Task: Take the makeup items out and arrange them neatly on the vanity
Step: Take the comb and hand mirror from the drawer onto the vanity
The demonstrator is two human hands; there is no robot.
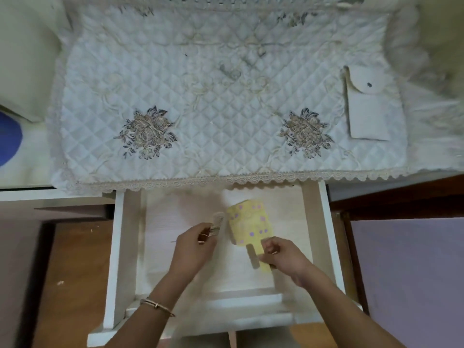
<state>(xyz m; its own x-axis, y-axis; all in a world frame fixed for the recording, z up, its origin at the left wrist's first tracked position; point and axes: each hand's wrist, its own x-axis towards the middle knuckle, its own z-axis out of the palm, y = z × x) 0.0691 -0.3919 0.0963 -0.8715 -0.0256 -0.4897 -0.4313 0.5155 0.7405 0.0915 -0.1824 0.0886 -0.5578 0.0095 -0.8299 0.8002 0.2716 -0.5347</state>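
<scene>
Hands first: your left hand (194,243) is curled shut around the base of a small pale comb (216,225), whose teeth stick up past your fingertips. Your right hand (281,254) pinches the near end of a yellow pouch with purple dots (248,224), thumb and fingers closed on it; a narrow tan strip (252,256), too blurred to name, lies just left of those fingers on the pouch. A thin bracelet (157,305) circles your left wrist.

Both hands sit inside the open white drawer (120,247); its side walls flank them left and right. The pouch stretches away from your right fingers toward the drawer's back.

Beyond your fingertips, the lace edge of the quilted vanity cover (213,96) overhangs the drawer. Two embroidered flower patches (147,133) lie on it, and far right of your fingers rests a white flap pouch with a dark snap (367,109). A blue object (8,136) shows at the far left.
</scene>
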